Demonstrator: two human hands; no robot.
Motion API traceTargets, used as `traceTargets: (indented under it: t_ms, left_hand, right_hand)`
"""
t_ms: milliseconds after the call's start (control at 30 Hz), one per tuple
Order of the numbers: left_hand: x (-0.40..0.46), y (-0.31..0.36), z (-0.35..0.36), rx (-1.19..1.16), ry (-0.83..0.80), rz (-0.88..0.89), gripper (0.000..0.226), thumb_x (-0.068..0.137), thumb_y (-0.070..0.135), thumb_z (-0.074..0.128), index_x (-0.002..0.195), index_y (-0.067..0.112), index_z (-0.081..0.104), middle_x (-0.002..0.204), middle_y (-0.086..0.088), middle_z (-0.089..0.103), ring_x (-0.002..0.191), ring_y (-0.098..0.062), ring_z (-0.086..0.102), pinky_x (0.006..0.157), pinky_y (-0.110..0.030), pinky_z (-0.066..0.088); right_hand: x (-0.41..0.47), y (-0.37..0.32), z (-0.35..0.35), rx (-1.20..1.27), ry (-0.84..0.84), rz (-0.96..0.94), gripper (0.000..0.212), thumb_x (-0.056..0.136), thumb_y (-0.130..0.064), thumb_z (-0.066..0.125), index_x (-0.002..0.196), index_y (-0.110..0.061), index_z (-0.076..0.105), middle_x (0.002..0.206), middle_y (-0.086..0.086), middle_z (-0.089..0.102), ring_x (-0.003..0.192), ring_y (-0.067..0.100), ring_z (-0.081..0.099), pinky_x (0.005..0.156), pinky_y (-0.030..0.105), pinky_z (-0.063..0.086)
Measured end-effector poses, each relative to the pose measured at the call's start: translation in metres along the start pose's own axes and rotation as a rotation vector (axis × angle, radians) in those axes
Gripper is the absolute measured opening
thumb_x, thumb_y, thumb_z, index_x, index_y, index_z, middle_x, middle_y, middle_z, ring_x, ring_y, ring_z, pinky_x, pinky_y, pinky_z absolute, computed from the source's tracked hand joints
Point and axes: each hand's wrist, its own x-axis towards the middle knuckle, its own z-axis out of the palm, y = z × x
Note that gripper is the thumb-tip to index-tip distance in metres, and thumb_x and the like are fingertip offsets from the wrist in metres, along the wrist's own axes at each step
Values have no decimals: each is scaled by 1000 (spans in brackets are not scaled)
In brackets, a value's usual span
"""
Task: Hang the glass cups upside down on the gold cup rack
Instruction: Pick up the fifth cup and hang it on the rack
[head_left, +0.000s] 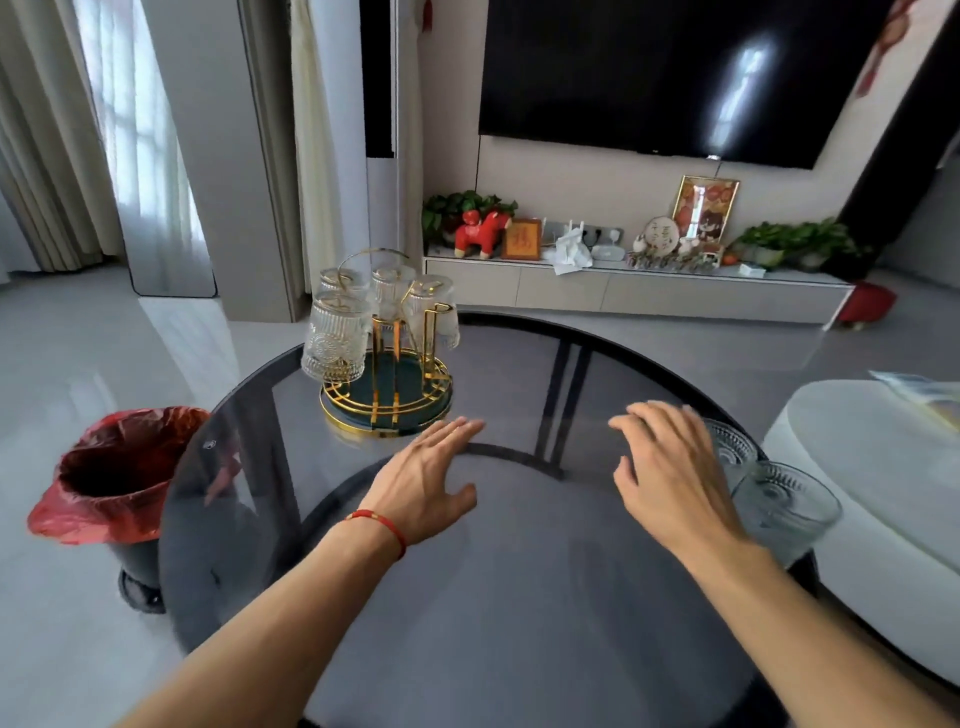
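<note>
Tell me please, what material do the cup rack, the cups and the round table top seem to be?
The cup rack looks like gold-plated metal wire: thin, shiny, yellow bars, with a dark green base plate. The hanging cups and the two cups on the table look like clear pressed glass, ribbed and see-through. The table top seems to be smoked glass: dark, glossy, with the frame visible through it.

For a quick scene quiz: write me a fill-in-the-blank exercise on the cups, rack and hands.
1. The cups on the gold rack hang ____ down.
2. Two cups on the table sit beside the ____ hand.
3. The red string is on the ____ wrist, behind the left hand.
4. Both hands hold ____.

Answers: upside; right; left; nothing
</note>
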Motion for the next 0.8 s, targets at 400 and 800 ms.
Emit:
traceTargets:
  t_ms: [400, 800]
  left_hand:
    - [-11, 47, 10, -36, -27, 65, 75, 89, 27, 69, 155, 31, 34, 157, -2, 45, 144, -25, 41, 115, -41, 39]
    - [-5, 54, 24, -109, -163, 13, 85, 84, 40, 74, 155, 28, 30, 156, -3, 47, 142, -26, 43, 112, -38, 40]
  right_hand:
    - [-21, 27, -11, -233, -232, 244, 62, 94, -17, 65, 149, -19, 37, 127, 7, 67, 125, 31, 56, 119, 62, 25]
    - [-20, -6, -22, 344, -79, 68, 41, 88, -5, 77, 127, -8, 66, 94, 4, 77, 99, 30, 71, 98, 41, 42]
